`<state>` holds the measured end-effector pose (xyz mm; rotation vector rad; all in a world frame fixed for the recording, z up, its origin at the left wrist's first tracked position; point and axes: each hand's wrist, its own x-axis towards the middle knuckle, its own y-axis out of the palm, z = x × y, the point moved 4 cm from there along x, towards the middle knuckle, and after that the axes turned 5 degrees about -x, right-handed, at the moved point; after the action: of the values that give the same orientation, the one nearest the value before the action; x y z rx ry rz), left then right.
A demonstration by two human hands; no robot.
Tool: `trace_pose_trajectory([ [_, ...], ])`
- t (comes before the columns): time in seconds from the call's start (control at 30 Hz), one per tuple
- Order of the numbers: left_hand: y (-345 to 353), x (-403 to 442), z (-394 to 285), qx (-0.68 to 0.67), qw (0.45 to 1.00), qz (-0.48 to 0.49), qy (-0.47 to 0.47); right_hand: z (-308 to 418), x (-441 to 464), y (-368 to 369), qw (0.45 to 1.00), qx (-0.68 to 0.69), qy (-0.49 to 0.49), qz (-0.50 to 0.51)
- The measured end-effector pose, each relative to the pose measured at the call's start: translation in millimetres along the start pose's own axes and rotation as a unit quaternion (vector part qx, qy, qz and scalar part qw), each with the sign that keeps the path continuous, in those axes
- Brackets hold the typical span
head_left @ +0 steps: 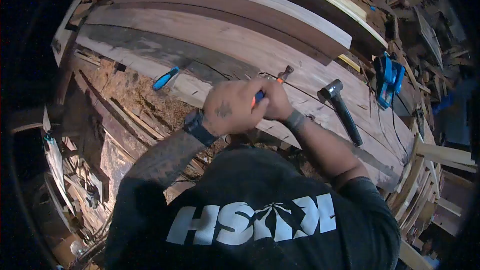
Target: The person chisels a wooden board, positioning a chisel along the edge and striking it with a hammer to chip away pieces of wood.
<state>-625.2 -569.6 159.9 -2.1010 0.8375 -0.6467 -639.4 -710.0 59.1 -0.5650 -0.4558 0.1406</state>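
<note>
Your left hand [231, 106] and right hand [276, 99] are closed around the tool [259, 96] over the planks [302, 99], hammer [344, 114] lying aside, so work seems under way, though how much is done or left doesn't show.

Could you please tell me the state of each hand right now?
Left hand: closed on the orange-and-blue tool.
Right hand: closed on the same tool, fingers partly hidden.

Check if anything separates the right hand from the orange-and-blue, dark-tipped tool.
Nothing visible. The right hand closes directly on the tool; the left hand overlaps there, hiding part of the grip. The long black hammer lies apart, to the right.
</note>
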Motion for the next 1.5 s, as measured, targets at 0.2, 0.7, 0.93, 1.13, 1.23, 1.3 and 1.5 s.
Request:
trace_pose_trajectory([
  [0.2, 33.3, -9.0, 56.5, -0.481, 0.863, -0.148, -0.039, -0.6, 4.6, -12.3, 0.993, 0.006, 0.112, -0.021],
  [0.7, 203.7, 30.2, 183.5, 0.083, 0.954, 0.136, 0.252, -4.6, -0.1, 0.9, 0.995, -0.028, 0.091, -0.018],
  [0.93, 184.2, 56.3, 167.6, 0.061, 0.934, 0.203, 0.289, 12.9, -2.0, 4.8, 0.988, -0.105, 0.112, 0.014],
  [1.13, 185.6, 59.0, 164.6, 0.032, 0.937, 0.174, 0.300, 14.3, -13.7, 26.1, 0.949, -0.287, 0.133, -0.005],
  [1.23, 184.4, 58.8, 169.2, -0.017, 0.932, 0.149, 0.331, -10.9, -15.3, 2.7, 0.934, -0.320, 0.157, -0.036],
  [1.3, 199.8, 66.5, 186.5, -0.126, 0.903, 0.122, 0.393, -45.3, -11.5, -19.8, 0.914, -0.108, 0.354, -0.169],
  [1.5, 269.9, 67.2, 175.5, 0.122, 0.928, 0.244, 0.255, -53.0, 95.9, -31.5, 0.931, -0.202, 0.305, -0.001],
])
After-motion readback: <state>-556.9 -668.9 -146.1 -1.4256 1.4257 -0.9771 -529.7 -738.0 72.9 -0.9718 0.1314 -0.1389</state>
